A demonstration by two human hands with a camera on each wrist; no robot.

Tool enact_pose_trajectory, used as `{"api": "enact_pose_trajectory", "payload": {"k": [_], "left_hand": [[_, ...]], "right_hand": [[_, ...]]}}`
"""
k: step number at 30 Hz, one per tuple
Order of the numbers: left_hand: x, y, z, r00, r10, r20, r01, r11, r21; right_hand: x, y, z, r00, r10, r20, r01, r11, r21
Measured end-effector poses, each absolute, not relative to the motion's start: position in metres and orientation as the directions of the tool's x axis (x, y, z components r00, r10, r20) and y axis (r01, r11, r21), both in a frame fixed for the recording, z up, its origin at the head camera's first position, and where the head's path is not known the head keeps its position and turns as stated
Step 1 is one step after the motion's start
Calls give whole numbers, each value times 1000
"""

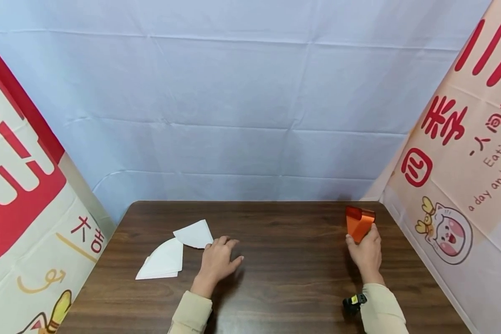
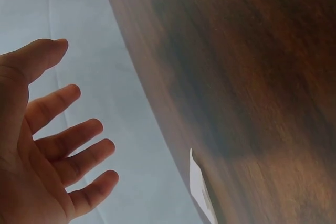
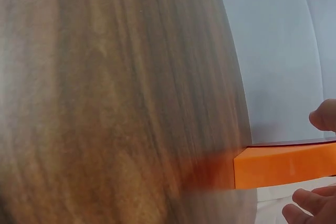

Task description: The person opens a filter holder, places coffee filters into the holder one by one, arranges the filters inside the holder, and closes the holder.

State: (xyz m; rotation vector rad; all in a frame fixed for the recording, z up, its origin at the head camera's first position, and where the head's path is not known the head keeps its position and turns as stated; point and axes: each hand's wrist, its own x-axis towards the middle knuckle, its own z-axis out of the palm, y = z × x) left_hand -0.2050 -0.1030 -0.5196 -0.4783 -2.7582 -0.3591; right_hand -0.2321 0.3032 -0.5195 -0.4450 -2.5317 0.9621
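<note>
Brown wood-grain table (image 1: 284,297), and nearest us two hands: the left hand (image 1: 217,264) empty, fingers spread, left of the table's middle; the right hand (image 1: 366,255) at the table's right side. Beyond, a white fan-shaped paper stack (image 1: 163,262) lies on the table's left, a second white paper fan (image 1: 195,233) just farther. Then, near the table's far right corner, the glossy orange wedge-shaped piece (image 1: 357,227) between right thumb and fingers; gripped or loose, I cannot tell. Progress? Paper and wedge sit well apart, so any joining looks undone.
</note>
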Motion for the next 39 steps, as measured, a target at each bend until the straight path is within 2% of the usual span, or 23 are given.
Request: {"api": "enact_pose_trajectory", "payload": {"k": [13, 27, 34, 39], "left_hand": [[-213, -96, -527, -865, 366, 342, 449, 870, 205], [-234, -88, -533, -888, 352, 296, 422, 880, 218], [-239, -86, -540, -893, 352, 281, 416, 883, 215], [-245, -84, -542, -900, 356, 251, 408, 891, 197]], "right_hand": [[-250, 320, -524, -856, 488, 170, 197, 612, -765], [-259, 330, -527, -869, 490, 63, 258, 559, -788], [-263, 335, -531, -849, 525, 62, 270, 530, -803], [-266, 335, -537, -847, 531, 17, 311, 521, -795]]}}
